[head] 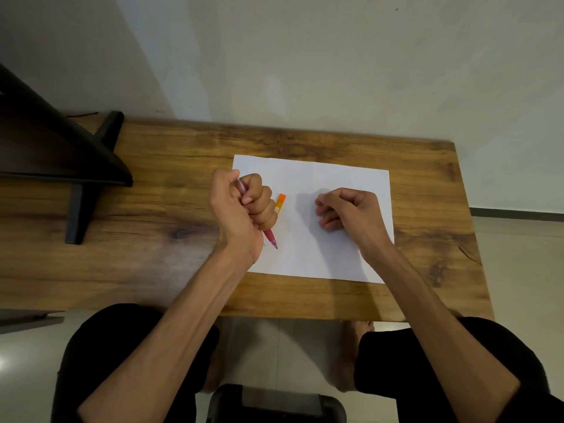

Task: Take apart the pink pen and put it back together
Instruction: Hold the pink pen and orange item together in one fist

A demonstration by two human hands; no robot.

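Observation:
My left hand (241, 206) grips the pink pen (270, 236) in a fist above the left part of the white paper sheet (335, 257). The pen's tip points down and toward me, and its rear end shows between my thumb and fingers. Most of the barrel is hidden inside the fist. An orange pen (280, 203) lies on the sheet just right of that fist, partly covered by my knuckles. My right hand (351, 212) rests over the right half of the sheet with fingers loosely curled. What, if anything, lies under those fingers is hidden.
The sheet lies on a wooden table (152, 239). A black monitor with a stand (79, 206) occupies the table's left end. The table's right edge is near the sheet. A dark stool (274, 404) and my legs are below the front edge.

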